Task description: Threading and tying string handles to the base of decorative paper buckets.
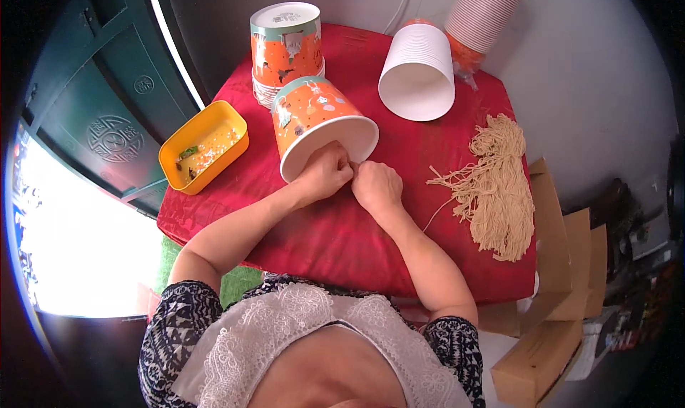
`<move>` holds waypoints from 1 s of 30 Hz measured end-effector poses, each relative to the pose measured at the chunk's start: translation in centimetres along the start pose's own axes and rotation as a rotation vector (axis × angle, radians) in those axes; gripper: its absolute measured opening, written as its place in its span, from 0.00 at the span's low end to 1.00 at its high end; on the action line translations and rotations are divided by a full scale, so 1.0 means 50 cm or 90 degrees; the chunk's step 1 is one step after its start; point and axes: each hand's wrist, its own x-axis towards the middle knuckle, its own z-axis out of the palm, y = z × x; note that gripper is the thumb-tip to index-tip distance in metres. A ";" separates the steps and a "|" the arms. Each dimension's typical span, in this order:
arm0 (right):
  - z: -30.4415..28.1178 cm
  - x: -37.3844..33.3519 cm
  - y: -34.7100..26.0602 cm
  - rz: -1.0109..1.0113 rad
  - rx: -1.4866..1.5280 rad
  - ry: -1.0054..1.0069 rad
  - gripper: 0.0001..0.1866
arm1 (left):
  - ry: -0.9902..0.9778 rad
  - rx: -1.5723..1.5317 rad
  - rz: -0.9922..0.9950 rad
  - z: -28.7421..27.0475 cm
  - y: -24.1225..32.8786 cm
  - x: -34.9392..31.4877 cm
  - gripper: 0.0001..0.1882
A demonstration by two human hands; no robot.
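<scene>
An orange paper bucket [317, 112] with a green base band and white inside lies tipped on the table, its mouth turned toward me. My left hand [330, 171] reaches into the mouth at the lower rim, fingers curled into a pinch. Right beside it, my right hand [378, 185] is closed at the rim's right edge, its fingertips meeting those of the left. Whatever sits between the fingers is too small to make out. From a bundle of beige strings [499, 187] on the right, a thin strand [438, 213] runs toward my right forearm.
Stacked orange buckets [287, 51] stand upside down behind. A yellow tub [205, 148] with small beads sits at left. White nested buckets [417, 73] lie at the back, near another tall stack [485, 16]. Cardboard boxes [539, 358] stand right of the red-covered table [321, 244].
</scene>
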 end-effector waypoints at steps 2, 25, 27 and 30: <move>-0.003 -0.003 -0.005 -0.013 -0.004 -0.003 0.12 | -0.031 -0.090 -0.092 0.005 -0.019 0.001 0.07; -0.013 0.021 0.015 -0.039 -0.011 -0.073 0.17 | -0.045 -0.408 -0.207 0.017 -0.032 0.013 0.10; -0.010 0.022 0.011 -0.042 -0.016 -0.072 0.17 | -0.042 -0.421 -0.199 0.014 -0.035 0.013 0.11; -0.009 0.023 0.001 -0.057 -0.023 -0.067 0.17 | -0.044 -0.396 -0.218 -0.002 -0.028 0.008 0.11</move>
